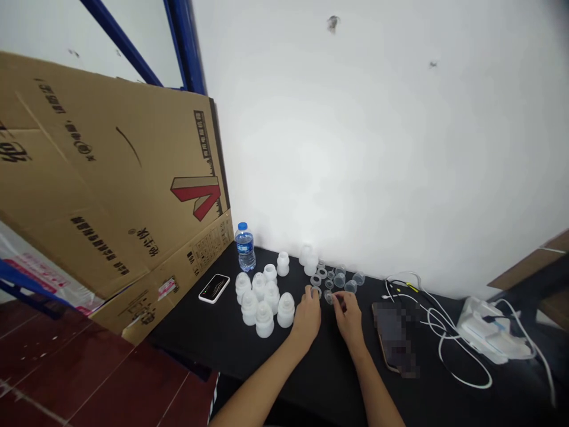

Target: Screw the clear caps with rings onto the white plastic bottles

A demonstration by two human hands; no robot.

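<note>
My left hand (pixel 308 313) is over the black table, its fingers bent down and close together beside the translucent rings (pixel 316 280). Whatever those fingers hold is hidden. Beside it, my right hand (pixel 348 314) has its thumb and forefinger pinched at the edge of a small clear cup-shaped piece (pixel 328 296). More clear cups (pixel 351 286) lie beyond the right hand. Left of my hands stands a group of small white bottles (pixel 264 320), several with domed translucent tops. An open-necked white bottle (pixel 283 264) stands behind them, and more white pieces (pixel 310 264) are near the wall.
A water bottle (pixel 245 248) and a white-edged phone (pixel 214 288) are at the left. Right of my hands lie another phone (pixel 391 338), white cables (pixel 440 332) and a white power device (pixel 489 332). A large cardboard sheet (pixel 111 178) borders the table's left side.
</note>
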